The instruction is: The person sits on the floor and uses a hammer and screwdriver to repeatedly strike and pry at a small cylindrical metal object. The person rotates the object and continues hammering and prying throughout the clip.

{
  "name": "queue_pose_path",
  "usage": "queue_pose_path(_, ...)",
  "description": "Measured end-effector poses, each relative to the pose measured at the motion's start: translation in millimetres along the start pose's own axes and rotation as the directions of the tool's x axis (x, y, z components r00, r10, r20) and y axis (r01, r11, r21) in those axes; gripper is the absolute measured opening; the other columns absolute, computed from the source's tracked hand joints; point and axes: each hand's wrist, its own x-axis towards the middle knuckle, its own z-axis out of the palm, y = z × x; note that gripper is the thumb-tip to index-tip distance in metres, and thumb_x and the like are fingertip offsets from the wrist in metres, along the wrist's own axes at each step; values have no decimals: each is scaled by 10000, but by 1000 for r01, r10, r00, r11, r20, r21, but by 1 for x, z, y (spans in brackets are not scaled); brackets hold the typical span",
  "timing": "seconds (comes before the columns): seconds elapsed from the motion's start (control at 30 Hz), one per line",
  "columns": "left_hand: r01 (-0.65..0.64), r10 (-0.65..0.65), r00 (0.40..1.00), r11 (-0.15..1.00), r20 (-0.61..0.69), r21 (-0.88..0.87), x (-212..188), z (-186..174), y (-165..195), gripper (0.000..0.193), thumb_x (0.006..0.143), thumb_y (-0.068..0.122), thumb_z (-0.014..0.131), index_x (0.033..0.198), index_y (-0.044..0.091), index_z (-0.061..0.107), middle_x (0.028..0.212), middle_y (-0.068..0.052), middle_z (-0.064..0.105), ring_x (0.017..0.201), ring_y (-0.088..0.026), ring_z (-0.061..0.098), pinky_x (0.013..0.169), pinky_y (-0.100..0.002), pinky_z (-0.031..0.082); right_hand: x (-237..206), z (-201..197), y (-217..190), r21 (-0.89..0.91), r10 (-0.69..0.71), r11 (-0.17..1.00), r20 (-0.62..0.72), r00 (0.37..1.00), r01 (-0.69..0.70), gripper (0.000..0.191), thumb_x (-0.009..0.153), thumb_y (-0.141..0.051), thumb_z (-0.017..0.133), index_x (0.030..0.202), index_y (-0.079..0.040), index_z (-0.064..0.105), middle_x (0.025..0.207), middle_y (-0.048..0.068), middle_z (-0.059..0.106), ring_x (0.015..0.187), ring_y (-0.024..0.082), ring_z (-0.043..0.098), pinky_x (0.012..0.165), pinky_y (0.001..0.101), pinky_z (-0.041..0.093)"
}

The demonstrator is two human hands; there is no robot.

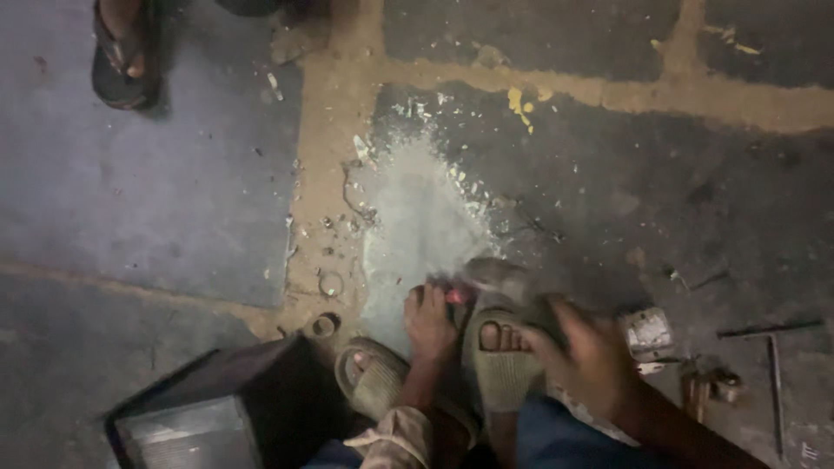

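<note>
Left hand: the left hand (430,320) reaches down between the two feet, fingers curled and pressed onto a small reddish piece (455,296) at the fingertips; the grip itself is too dark to read.
Right hand: the right hand (584,354) is wrapped round the near end of a grey, motion-blurred tool (502,280); fingers closed on it.
Key relation: the tool's long axis runs from the right hand up and leftward, its far end just beside the reddish piece and the left fingertips. The left hand is the nearer to the piece.
Feet: two olive ribbed rubber slippers (502,369) flank the left wrist, toes showing.
Surface: dark stone floor slabs (174,182) with sandy joints; a pale patch of grey dust and chips (417,217) fans away from the work point.
Nearby: a dark metal box (208,408) at lower left, a small whitish block (647,330) right of the right hand, thin metal rods (771,334) further right.
Room: dim light; another person's sandalled foot (122,52) at top left, well apart.
</note>
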Motion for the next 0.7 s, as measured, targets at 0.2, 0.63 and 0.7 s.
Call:
queue_pose_path(0.2,14,-14,1000,1000,-9,13,-1,1,-1,373,820,314,707,1045,28,624,1091,-209,641,1024,-457,560,891,-556,462,2,28,2,-416,241,897,173,955,-151,564,927,-538,672,1333,-149,631,812,164,755,727,305,739,710,414,594)
queue_pose_path(0.63,-20,16,995,999,98,48,3,-2,-2,415,795,356,728,1069,50,667,1092,-186,630,1048,-430,552,893,-544,443,8,34,46,-41,-275,961,-213,938,273,474,946,-395,678,1202,2,639,982,239,729,861,316,728,775,399,583)
queue_pose_path(0.7,6,-13,989,999,146,45,5,-4,-2,384,833,335,706,1110,72,674,1117,-171,634,1080,-416,556,915,-533,444,17,42,50,-87,-51,995,-98,994,42,448,924,-396,683,1160,-14,675,929,216,749,828,305,739,766,403,577)
